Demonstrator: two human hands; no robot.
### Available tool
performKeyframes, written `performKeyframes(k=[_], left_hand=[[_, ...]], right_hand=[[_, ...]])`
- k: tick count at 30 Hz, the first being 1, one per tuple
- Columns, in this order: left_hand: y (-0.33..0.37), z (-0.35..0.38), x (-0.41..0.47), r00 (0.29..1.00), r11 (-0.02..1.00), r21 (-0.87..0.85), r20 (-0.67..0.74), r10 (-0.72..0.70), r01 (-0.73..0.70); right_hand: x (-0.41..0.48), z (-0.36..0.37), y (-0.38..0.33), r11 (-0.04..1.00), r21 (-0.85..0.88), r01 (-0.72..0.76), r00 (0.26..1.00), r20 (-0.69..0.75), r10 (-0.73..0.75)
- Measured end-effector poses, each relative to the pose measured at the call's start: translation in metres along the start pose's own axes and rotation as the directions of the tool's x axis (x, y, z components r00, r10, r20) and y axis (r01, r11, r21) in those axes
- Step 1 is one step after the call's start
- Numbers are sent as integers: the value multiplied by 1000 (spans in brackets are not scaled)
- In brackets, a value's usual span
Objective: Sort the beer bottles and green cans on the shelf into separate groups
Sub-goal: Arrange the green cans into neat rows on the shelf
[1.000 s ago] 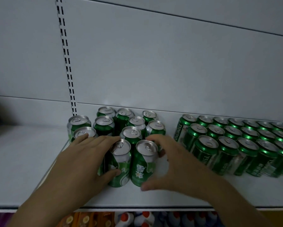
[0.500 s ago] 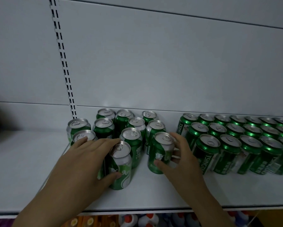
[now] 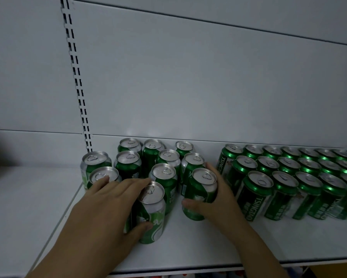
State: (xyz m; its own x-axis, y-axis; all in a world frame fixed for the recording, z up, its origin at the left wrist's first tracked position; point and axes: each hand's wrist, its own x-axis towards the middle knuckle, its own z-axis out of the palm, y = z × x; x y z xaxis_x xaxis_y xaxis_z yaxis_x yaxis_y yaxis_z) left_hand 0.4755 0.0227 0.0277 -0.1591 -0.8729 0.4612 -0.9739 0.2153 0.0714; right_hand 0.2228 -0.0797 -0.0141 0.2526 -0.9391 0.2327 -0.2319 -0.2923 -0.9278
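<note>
Gripping green cans [image 3: 200, 194] with both hands on a dim, perhaps white shelf [image 3: 208, 243].

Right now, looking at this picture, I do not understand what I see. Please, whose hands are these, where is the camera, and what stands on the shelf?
No machine is here. A person wears a camera on the head, and it looks forward and down, so you see that person's own two bare hands from above.

The white shelf carries two groups of green cans. The left group has silver tops and light green markings. The right group stands in tidy rows, and its front cans read TSINGTAO.

The left hand wraps its fingers around the front can of the left group. The right hand grips another silver-topped can between the groups, close to the left one. Both cans stand upright.

I see no bottles on this shelf.
</note>
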Motion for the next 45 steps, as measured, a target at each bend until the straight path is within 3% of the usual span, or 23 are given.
performKeyframes(k=[11, 19, 22, 25, 28, 30, 32, 34, 36, 41, 45], left_hand=[[-1, -2, 1, 999, 999, -26, 32, 20, -19], [0, -4, 2, 999, 1000, -20, 48, 24, -23], [0, -6, 2, 998, 1000, -1, 67, 21, -21], [0, -10, 5, 994, 998, 37, 103, 37, -41], [1, -17, 11, 988, 991, 120, 145, 48, -66], [4, -23, 19, 974, 982, 171, 224, 43, -82], [10, -27, 26, 964, 975, 182, 255, 76, -125], [16, -28, 31, 965, 972, 163, 230, 128, -168], [22, -29, 33, 966, 979, 131, 229, 125, -157], [23, -24, 31, 965, 994, 69, 254, 68, -88], [22, -21, 31, 965, 998, 41, 262, 25, -37]], right_hand=[[0, 15, 4, 998, 23, 57, 994, -93, -54], [-3, 13, 5, 990, 138, -21, 998, -62, 29], [-6, 10, -1, 995, 102, 15, 997, -77, -7], [-8, 3, -21, 994, -62, 93, 984, -149, -101], [7, -11, -64, 884, -377, 277, 925, -143, -351], [34, -16, -92, 719, -601, 349, 914, 49, -402], [67, -12, -107, 491, -786, 375, 926, 297, -232], [96, -2, -109, 360, -832, 423, 894, 447, -16], [114, 7, -104, 342, -820, 459, 860, 507, 61], [131, 13, -96, 283, -799, 531, 841, 537, -63], [125, 10, -94, 311, -785, 536, 840, 533, -101]])
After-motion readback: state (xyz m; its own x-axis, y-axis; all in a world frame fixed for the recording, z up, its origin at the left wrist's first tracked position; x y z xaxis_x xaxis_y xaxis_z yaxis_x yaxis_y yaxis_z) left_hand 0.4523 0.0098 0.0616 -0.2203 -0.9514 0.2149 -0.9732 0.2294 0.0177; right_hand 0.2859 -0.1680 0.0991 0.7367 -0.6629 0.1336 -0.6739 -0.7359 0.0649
